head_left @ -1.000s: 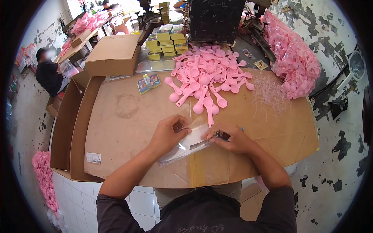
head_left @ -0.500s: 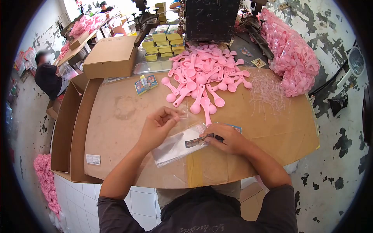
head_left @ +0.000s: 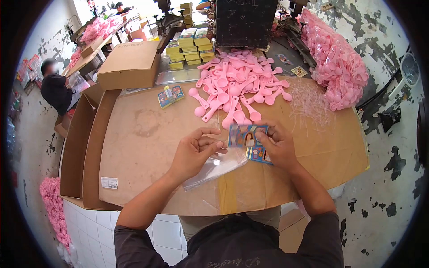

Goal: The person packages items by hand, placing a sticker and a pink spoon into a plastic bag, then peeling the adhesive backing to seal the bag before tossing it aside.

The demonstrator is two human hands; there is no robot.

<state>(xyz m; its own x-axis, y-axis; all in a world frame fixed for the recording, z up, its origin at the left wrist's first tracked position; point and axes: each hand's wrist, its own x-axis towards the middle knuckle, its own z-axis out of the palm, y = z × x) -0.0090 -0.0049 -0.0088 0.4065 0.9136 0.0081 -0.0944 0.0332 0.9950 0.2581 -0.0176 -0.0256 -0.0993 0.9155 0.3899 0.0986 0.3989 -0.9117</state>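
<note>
My right hand (head_left: pixel 279 145) grips a small printed card (head_left: pixel 247 136) with a blue border, its thumb on the card's face. Just below it, more blue cards (head_left: pixel 258 154) lie partly under that hand. To the left of the card is my left hand (head_left: pixel 196 152), its fingers loosely curved and apart with nothing visible in them. Clear plastic bags (head_left: pixel 214 172) lie flat on the cardboard between and below my hands. Beyond my hands is a heap of pink measuring spoons (head_left: pixel 243 80), the nearest ones close to the card.
A banded card bundle (head_left: pixel 170 97) lies left of the spoons. Behind stand card stacks (head_left: pixel 190 44), a closed carton (head_left: pixel 127 64) and a black box (head_left: pixel 243 22). Bagged pink spoons (head_left: pixel 337 67) and thin plastic strands (head_left: pixel 310 109) are at right. A person (head_left: pixel 58 87) sits at far left.
My right hand has lifted a card up off the bags and turned its picture into view. My left hand has moved slightly right and down, and its fingers have spread.
</note>
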